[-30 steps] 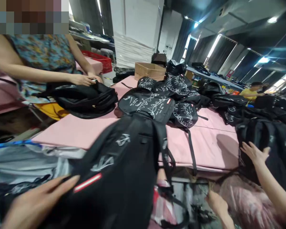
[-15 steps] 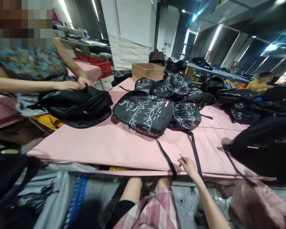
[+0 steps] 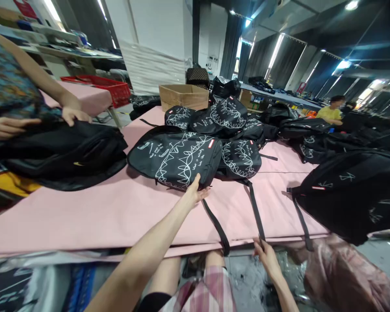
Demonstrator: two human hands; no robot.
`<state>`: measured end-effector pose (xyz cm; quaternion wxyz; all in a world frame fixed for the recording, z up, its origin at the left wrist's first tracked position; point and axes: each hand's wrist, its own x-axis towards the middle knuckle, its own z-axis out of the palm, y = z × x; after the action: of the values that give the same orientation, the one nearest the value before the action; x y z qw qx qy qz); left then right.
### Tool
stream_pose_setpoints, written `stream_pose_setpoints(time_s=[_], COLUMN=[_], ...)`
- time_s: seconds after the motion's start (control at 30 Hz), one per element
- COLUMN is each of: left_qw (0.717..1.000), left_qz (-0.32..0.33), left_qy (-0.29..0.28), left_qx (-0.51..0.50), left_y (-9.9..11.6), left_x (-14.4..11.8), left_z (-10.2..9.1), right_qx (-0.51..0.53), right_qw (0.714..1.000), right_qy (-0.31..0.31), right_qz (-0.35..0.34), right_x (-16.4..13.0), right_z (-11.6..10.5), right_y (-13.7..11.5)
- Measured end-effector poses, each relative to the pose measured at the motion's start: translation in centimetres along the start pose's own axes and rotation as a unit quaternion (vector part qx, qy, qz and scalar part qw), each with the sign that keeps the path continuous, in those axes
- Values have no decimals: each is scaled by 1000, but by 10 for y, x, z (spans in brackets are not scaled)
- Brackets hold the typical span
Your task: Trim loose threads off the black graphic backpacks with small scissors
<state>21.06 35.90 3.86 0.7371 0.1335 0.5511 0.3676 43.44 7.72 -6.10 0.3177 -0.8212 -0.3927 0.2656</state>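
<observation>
My left hand reaches to the lower right corner of a black backpack with white scribbled lines and lettering. Its thumb lies against the bag and the other fingers stretch out, apart. At the table's front edge my right hand is closed around a thin dark pointed tool, its exact kind too small to make out. One black strap runs from the backpack toward me; a second strap ends close to my right hand.
More printed backpacks are heaped behind, near an open cardboard box. A large black bag lies at right on the pink tabletop. At left a co-worker's hands handle another black bag. Further back stands a red crate.
My left hand has come into view and moved up to the backpack. My right hand has drawn back toward the table edge. The view has shifted, so things appear further left.
</observation>
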Motion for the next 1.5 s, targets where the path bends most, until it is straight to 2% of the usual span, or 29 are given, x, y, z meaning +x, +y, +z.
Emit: stream_pose_setpoints(time_s=[0.03,0.1,0.17,0.23,0.27,0.33,0.4,0.43,0.5,0.53,0.67,0.73,0.8,0.83,0.9,0.93,0.97,1.03,1.1,1.13,1.27,1.33,1.4,1.5], left_qw=[1000,998,993,988,986,976,960,952,926,906,795,779,765,754,712,682,652,616,610,611,598,585,580,602], left_qz=[18,55,87,109,116,129,145,147,160,172,224,210,207,233,339,400,452,500,489,479,465,483,516,579], left_qy=[13,43,65,71,69,61,54,53,47,43,17,12,38,75,162,181,172,93,13,-6,-33,-28,-21,-8], left_qx=[0,9,35,78,102,162,233,263,337,384,563,591,609,610,594,585,584,601,623,629,652,651,629,549], left_y=[0,-4,-17,-37,-49,-72,-93,-101,-115,-120,-131,-129,-126,-125,-128,-133,-138,-149,-156,-157,-145,-132,-114,-70], left_x=[2,-3,-18,-42,-56,-82,-104,-112,-122,-124,-130,-136,-147,-154,-168,-174,-177,-176,-166,-160,-144,-149,-161,-189], left_z=[1,-12,-34,-59,-71,-93,-114,-123,-139,-146,-172,-186,-201,-207,-215,-215,-214,-206,-199,-197,-205,-209,-205,-184], right_qx=[17,52,78,89,73,-4,-65,-82,-88,-84,-73,-81,-93,-99,-114,-129,-154,-222,-280,-296,-287,-260,-221,-128], right_qw=[1000,998,991,980,977,976,977,978,982,985,989,987,980,973,951,934,914,868,837,830,840,852,862,876], right_qy=[4,12,50,99,125,133,122,113,93,82,46,30,8,-1,-16,-28,-45,-78,-91,-88,-58,-45,-38,-26], right_qz=[-8,-38,-99,-146,-158,-170,-161,-154,-138,-129,-116,-132,-175,-207,-287,-331,-373,-436,-462,-464,-456,-452,-454,-465], right_x=[4,15,27,38,42,47,47,46,38,32,6,-4,-12,-16,-24,-28,-32,-40,-44,-45,-45,-47,-49,-49], right_z=[-2,-3,1,7,11,17,22,25,29,30,24,15,5,1,-3,-3,0,10,21,27,40,39,31,4], right_y=[-6,-35,-84,-142,-171,-216,-237,-236,-218,-203,-145,-127,-117,-114,-110,-110,-110,-112,-114,-114,-107,-108,-120,-156])
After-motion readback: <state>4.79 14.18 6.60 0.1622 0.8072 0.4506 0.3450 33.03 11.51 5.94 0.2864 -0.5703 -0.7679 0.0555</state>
